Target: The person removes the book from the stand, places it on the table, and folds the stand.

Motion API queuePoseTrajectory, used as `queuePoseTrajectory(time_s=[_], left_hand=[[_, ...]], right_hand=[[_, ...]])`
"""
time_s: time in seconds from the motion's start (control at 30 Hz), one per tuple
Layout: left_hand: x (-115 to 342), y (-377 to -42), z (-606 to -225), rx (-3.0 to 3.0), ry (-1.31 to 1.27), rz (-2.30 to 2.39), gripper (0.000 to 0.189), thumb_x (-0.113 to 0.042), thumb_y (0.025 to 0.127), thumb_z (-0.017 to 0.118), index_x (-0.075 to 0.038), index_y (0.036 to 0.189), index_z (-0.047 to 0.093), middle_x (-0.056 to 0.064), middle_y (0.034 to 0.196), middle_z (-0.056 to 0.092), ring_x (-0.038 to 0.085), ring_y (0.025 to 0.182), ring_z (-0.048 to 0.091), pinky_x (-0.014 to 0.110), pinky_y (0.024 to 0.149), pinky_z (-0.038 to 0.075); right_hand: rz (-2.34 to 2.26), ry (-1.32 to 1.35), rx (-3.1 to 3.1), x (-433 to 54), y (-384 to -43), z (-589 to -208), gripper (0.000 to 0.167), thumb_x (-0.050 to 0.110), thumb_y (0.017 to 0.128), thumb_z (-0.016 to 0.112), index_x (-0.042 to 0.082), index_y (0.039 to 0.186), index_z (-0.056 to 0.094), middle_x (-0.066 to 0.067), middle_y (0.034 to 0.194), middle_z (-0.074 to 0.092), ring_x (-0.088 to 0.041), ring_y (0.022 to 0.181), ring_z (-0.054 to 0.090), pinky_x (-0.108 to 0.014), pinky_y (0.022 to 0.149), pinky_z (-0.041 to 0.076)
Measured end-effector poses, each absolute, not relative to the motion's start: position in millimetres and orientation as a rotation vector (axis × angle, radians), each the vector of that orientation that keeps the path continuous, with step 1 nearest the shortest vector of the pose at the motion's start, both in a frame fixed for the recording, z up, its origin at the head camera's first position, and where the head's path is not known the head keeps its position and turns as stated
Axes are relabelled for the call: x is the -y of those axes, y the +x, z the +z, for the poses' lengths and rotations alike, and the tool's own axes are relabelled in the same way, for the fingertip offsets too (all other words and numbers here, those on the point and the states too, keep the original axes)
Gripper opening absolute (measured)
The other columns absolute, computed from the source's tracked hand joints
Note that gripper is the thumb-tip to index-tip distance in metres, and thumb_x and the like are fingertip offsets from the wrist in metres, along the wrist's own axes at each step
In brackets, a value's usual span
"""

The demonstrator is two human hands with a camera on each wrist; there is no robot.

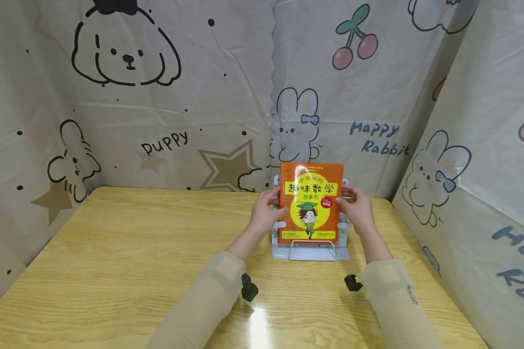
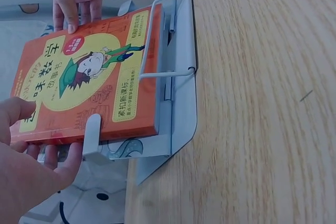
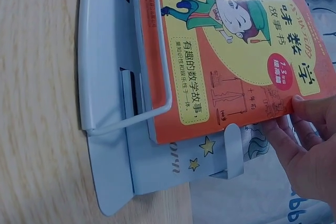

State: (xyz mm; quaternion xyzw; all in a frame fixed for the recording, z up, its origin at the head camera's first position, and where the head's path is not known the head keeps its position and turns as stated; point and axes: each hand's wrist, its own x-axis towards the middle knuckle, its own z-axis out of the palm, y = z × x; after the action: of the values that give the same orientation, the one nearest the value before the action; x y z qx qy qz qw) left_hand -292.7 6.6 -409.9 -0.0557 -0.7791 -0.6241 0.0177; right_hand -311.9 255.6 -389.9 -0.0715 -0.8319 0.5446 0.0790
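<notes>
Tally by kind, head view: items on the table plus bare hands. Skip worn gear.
Rectangular orange-and-yellow paper book: 1
Pale grey metal bookstand: 1
Bare left hand and right hand: 2
Total: 4

Book [image 1: 311,206]: one. Book stand [image 1: 282,252]: one, fitted with one wire retainer [image 3: 166,72] and two side clips [image 3: 234,150]. Left hand [image 1: 265,212]: one. Right hand [image 1: 359,210]: one. Sleeves [image 1: 205,300]: two. Black wrist-mounted devices [image 1: 249,289]: two. Table [image 1: 135,257]: one. "Puppy" inscription [image 1: 164,143]: one. "Happy Rabbit" inscriptions [image 1: 380,138]: two (one is cut off at the right edge).
</notes>
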Motion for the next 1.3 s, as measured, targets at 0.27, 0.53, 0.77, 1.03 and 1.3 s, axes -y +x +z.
queuePoseTrajectory(time_s=[0.27,0.53,0.77,1.03,1.3], left_hand=[[-7.5,-295.3,-404.6,2.385,-0.188,-1.937,0.065,-0.009,0.083,0.069,-0.02,0.142,0.043,0.002,0.14,0.041,0.021,0.116,0.049,0.031,0.087,0.053],[-7.9,-301.5,-401.3,2.358,-0.162,-1.974,0.064,-0.008,0.084,0.069,-0.021,0.141,0.044,0.004,0.137,0.043,0.022,0.115,0.05,0.031,0.084,0.054],[-7.9,-306.1,-397.0,2.311,-0.196,-1.956,0.064,-0.008,0.084,0.071,-0.021,0.141,0.046,0.001,0.143,0.04,0.021,0.116,0.051,0.03,0.085,0.054],[-9.7,-308.2,-386.0,2.285,-0.228,-1.892,0.061,-0.007,0.084,0.071,-0.02,0.139,0.048,0.003,0.142,0.042,0.022,0.112,0.053,0.031,0.081,0.055],[-9.9,-309.0,-377.8,2.233,-0.282,-1.861,0.062,-0.005,0.083,0.071,-0.019,0.138,0.048,0.0,0.142,0.043,0.021,0.11,0.053,0.027,0.076,0.054]], right_hand=[[1.601,-0.207,2.485,-253.9,-314.5,-385.1,0.045,0.01,0.094,0.057,0.008,0.137,0.045,-0.014,0.129,0.052,-0.027,0.114,0.052,-0.037,0.094,0.051],[1.59,-0.129,2.452,-252.7,-316.6,-378.6,0.045,0.008,0.092,0.058,0.004,0.135,0.047,-0.016,0.127,0.055,-0.027,0.113,0.055,-0.02,0.081,0.053],[1.596,-0.115,2.448,-254.0,-321.0,-371.7,0.045,0.008,0.093,0.058,0.005,0.136,0.045,-0.016,0.128,0.054,-0.026,0.112,0.054,-0.027,0.088,0.052],[1.622,-0.053,2.396,-255.5,-322.4,-363.4,0.045,0.007,0.092,0.058,0.004,0.135,0.045,-0.017,0.125,0.055,-0.02,0.103,0.055,-0.018,0.079,0.053],[1.646,-0.057,2.374,-253.7,-321.8,-352.9,0.045,0.009,0.093,0.057,0.006,0.136,0.043,-0.015,0.127,0.052,-0.018,0.104,0.054,-0.024,0.084,0.054]])
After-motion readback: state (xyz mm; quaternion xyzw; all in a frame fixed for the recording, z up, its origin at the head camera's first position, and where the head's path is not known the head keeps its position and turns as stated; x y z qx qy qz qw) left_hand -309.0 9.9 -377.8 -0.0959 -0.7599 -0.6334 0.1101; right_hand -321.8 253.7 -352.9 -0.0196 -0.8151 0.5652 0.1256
